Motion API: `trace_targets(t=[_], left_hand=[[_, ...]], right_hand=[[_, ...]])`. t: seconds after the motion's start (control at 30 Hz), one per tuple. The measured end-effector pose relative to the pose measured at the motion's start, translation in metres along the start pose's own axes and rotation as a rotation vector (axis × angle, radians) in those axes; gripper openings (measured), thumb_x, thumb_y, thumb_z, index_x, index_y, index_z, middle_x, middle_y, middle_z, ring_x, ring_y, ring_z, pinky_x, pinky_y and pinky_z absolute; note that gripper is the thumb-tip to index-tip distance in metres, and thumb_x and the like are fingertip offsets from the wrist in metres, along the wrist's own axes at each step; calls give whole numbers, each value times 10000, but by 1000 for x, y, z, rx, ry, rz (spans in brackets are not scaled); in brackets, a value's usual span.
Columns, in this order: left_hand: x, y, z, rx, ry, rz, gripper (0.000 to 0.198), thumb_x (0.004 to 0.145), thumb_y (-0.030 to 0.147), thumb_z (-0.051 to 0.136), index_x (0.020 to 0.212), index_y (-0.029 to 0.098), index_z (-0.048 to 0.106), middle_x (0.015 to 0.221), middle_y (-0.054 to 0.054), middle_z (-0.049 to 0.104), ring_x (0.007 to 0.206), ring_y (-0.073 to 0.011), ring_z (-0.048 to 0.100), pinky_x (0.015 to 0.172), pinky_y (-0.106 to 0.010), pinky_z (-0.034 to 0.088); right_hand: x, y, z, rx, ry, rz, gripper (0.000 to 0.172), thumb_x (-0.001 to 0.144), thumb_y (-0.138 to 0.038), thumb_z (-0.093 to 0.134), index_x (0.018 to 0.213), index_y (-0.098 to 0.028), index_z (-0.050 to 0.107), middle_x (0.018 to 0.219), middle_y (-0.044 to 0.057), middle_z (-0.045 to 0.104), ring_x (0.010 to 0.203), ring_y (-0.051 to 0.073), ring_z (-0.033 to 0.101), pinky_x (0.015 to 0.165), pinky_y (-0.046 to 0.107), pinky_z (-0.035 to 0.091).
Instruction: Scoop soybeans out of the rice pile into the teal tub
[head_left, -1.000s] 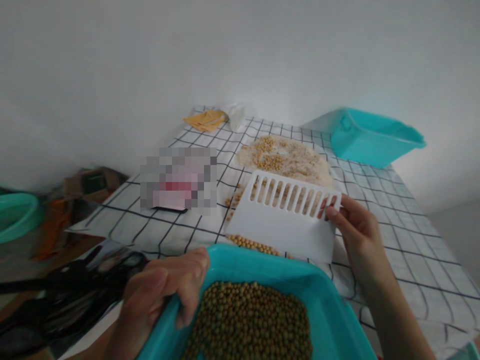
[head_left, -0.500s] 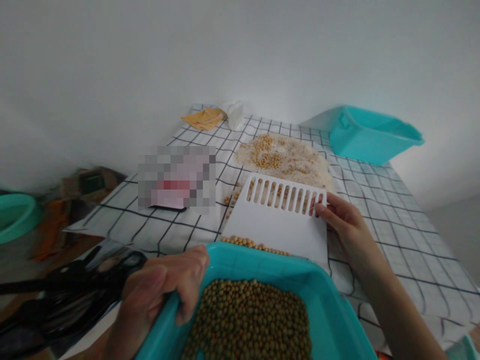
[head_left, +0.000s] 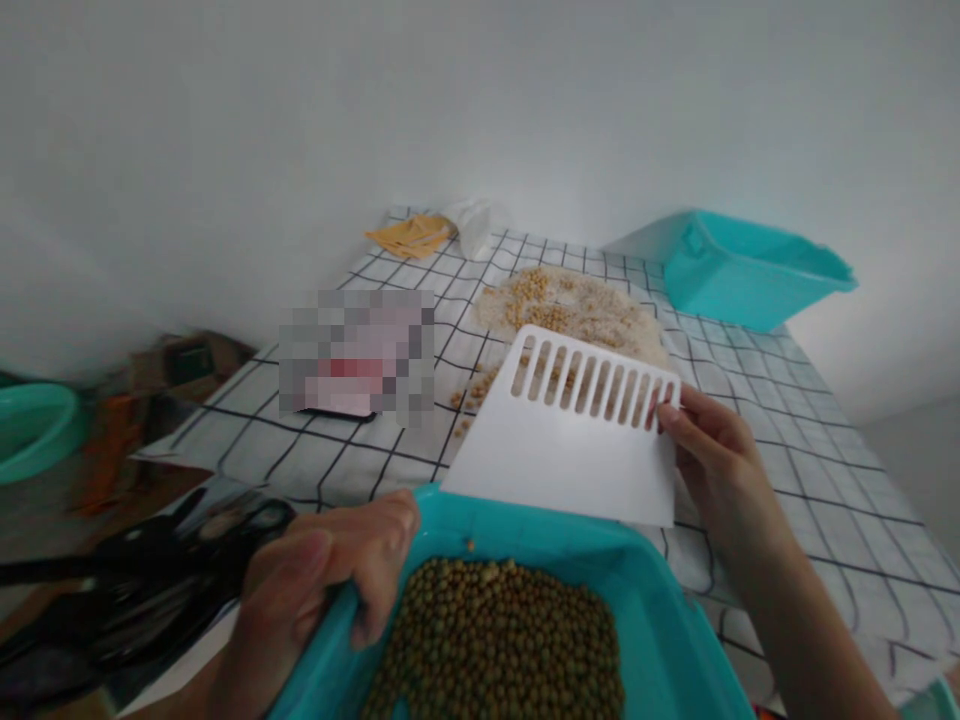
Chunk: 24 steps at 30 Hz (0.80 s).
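Note:
My left hand (head_left: 341,565) is wrapped round the left rim of a turquoise plastic bin (head_left: 667,620). A heap of soybeans (head_left: 502,640) lies inside it, and one loose bean (head_left: 470,545) shows near the far inner wall. My right hand (head_left: 712,440) pinches the right edge of a white slotted plastic board (head_left: 562,460), thumb on top at the end slot. The board is tilted, its plain lower edge at the bin's far rim. Behind it, a pile of pale grains mixed with soybeans (head_left: 585,305) is spread on the checked tablecloth (head_left: 810,480), partly hidden by the board.
Another turquoise bin (head_left: 750,275) stands at the back right. A yellow cloth (head_left: 412,236) and a white crumpled item (head_left: 472,225) lie at the back. A blurred-out phone-like object (head_left: 352,370) is on the left. A green basin (head_left: 37,430) and black items (head_left: 150,590) sit beyond the table edge.
My right hand has raised the board and shifted it slightly right. The row of beans at its lower edge no longer shows there; a loose bean now appears inside the bin.

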<state>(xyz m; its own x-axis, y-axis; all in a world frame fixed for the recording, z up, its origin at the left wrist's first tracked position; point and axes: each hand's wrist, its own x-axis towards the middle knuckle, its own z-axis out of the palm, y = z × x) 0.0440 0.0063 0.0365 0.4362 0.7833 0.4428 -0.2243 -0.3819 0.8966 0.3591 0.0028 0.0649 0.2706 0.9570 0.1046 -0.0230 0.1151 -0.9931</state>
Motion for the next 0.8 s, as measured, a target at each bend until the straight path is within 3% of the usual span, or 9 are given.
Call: trace_targets(t=[0.2,0.53,0.63,0.8], left_hand=[[3,7,2,32,-14,15,677,1156,434,241,577,191,496,470,43,509,445,-121,431,579,-322,432],[-8,-2,-4,-37,-4,-53,637,1125,438,266,595,206,531,503,14,501,486,-153,411,637,-365,403],[-7,-2,-5,-60,-15,-68,611,1119,411,263,612,202,531,518,9,512,496,-159,417,632,-381,383],[-3,-2,-3,2,-17,-49,633,1114,415,239,584,205,515,493,14,504,473,-159,431,600,-381,367]], right_hand=[[1,6,-5,-13,97,-63,80,866,-310,821,938,-279,838,862,4,809,750,172,711,709,255,540],[-1,3,-11,-79,245,-164,74,923,-331,746,935,-279,797,858,20,759,786,215,673,732,317,506],[-7,-8,-25,-105,280,-195,66,890,-334,772,895,-272,794,842,25,736,760,214,654,716,321,498],[-26,-22,-67,-136,510,-139,118,748,-310,875,817,-238,811,855,50,745,826,212,677,722,294,504]])
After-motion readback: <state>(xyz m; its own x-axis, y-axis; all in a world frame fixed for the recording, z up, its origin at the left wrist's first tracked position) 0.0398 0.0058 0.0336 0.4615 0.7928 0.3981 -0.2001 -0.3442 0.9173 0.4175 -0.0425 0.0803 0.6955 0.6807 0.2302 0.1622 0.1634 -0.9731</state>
